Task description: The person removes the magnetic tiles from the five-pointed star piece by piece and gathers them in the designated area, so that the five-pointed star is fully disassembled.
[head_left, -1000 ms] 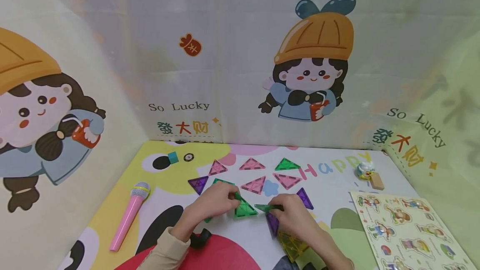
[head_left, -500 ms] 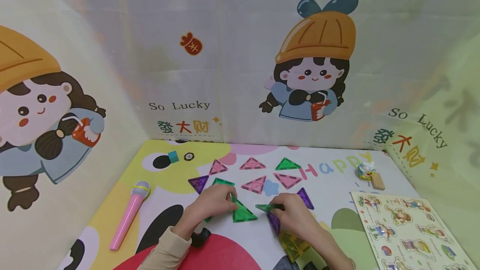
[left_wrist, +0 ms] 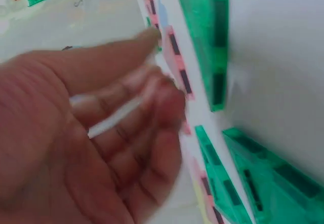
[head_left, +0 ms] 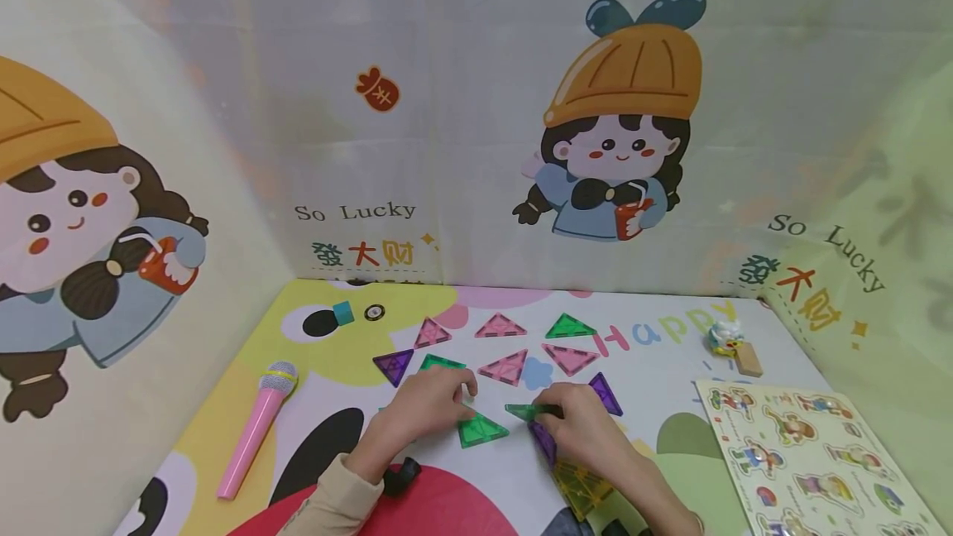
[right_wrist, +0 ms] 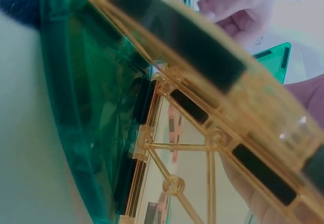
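Note:
My left hand [head_left: 432, 405] hovers over the table with fingers loosely bent. In the left wrist view, thumb and fingertips of the left hand [left_wrist: 121, 133] come together with nothing between them. A green triangular magnetic tile [head_left: 482, 430] lies flat right by those fingertips. Several green tiles [left_wrist: 288, 183] show beside the hand in that view. My right hand [head_left: 584, 424] pinches another green triangular tile [head_left: 527, 411], thin edge toward me. Just below that hand are a purple triangular tile [head_left: 545, 442] and yellow tiles [head_left: 581, 488], partly covered by the forearm.
Pink triangular tiles [head_left: 502, 366], a green one [head_left: 571, 326] and purple ones [head_left: 393, 366] lie farther back. A pink toy microphone [head_left: 256, 428] is at left. A sticker sheet [head_left: 811, 453], wooden block [head_left: 749, 361] and small figurine [head_left: 724, 337] are at right.
My left hand has let go of the green piece between its fingertips. The flat green tile beside it has shifted slightly toward me. My right hand stays nearly still, holding its tile.

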Tool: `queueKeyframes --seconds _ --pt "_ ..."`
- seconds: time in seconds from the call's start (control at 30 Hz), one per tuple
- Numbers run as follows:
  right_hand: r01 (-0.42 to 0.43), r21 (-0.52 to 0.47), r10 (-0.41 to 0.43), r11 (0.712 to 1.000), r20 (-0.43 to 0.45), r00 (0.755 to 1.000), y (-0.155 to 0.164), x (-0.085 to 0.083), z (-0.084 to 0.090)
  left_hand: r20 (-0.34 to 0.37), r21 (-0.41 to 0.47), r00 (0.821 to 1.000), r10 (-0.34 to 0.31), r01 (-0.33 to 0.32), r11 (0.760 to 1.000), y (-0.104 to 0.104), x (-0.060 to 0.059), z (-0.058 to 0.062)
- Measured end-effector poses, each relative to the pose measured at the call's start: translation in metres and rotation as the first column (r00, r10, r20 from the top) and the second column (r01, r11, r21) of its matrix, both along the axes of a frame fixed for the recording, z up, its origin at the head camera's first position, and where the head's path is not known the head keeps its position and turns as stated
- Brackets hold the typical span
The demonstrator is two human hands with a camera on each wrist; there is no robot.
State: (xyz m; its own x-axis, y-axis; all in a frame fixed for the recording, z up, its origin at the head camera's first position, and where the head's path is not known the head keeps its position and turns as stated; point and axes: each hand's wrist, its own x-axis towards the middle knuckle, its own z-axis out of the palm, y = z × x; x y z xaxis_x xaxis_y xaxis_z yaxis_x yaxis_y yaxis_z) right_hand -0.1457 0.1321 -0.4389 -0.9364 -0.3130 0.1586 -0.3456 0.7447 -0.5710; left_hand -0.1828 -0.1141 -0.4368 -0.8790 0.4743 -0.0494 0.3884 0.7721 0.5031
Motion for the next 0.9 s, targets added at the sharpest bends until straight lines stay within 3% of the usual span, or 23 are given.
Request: queueKeyframes --seconds 0.07,0.13,0.2,0.3,0.37,0.57,0.9 --pt "-0.012 -0.009 0.012 1.0 0.0 1.0 0.0 0.001 0.001 0.039 0.087 0.996 -0.074 0.071 0.994 0.004 0.003 0.005" --pt "-0.033 -0.025 0.033 0.999 0.002 0.999 -0.001 0.002 0.003 0.059 0.175 0.985 -0.164 0.151 0.973 0.01 0.007 0.011" --pt "-0.056 -0.049 0.056 0.997 -0.001 0.998 -0.001 0.003 0.004 0.041 0.235 0.971 -0.236 0.22 0.947 0.016 0.011 0.016" --pt "-0.09 -0.079 0.09 0.993 -0.004 0.996 -0.003 0.005 0.005 -0.034 0.25 0.965 -0.261 0.261 0.932 0.022 0.016 0.02" --pt "-0.108 -0.092 0.108 0.99 -0.002 0.994 -0.004 0.006 0.005 -0.064 0.254 0.966 -0.251 0.259 0.932 0.023 0.017 0.019" --pt "-0.12 -0.097 0.125 0.988 0.057 0.99 -0.004 0.008 0.003 -0.057 0.314 0.973 -0.225 0.231 0.921 0.025 0.017 0.014" --pt "-0.205 -0.048 0.211 0.978 0.234 0.949 0.006 0.003 0.007 0.055 0.39 0.99 -0.129 0.098 0.915 0.021 0.007 0.006"
